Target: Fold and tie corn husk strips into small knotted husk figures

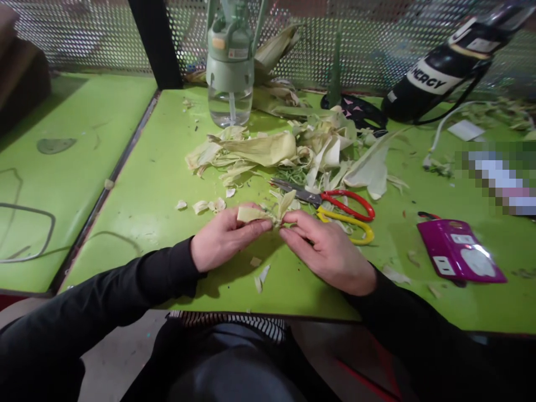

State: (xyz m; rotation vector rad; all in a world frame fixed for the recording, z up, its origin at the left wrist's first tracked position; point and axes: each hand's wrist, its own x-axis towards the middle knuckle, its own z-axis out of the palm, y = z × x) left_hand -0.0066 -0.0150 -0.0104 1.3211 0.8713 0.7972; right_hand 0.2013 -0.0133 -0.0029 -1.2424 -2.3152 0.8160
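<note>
Between my two hands is a small piece of pale corn husk (251, 214) with strips sticking up. My left hand (229, 234) pinches its left side, thumb and fingers closed on it. On the right, my right hand (324, 245) is closed on the same piece with its fingertips; exactly what these grip is partly hidden. Scissors (318, 198) with one red and one yellow handle lie just beyond my right hand. Behind them spreads a heap of dry corn husks (268, 148) with thin green shreds. Small husk scraps (209, 206) lie near my left hand.
A green drink bottle (230, 72) stands at the back beside the mesh partition (318, 50). A black bottle (435, 78) leans at the back right. To the right lies a purple packet (460, 251). The green table (138, 212) has a seam at left.
</note>
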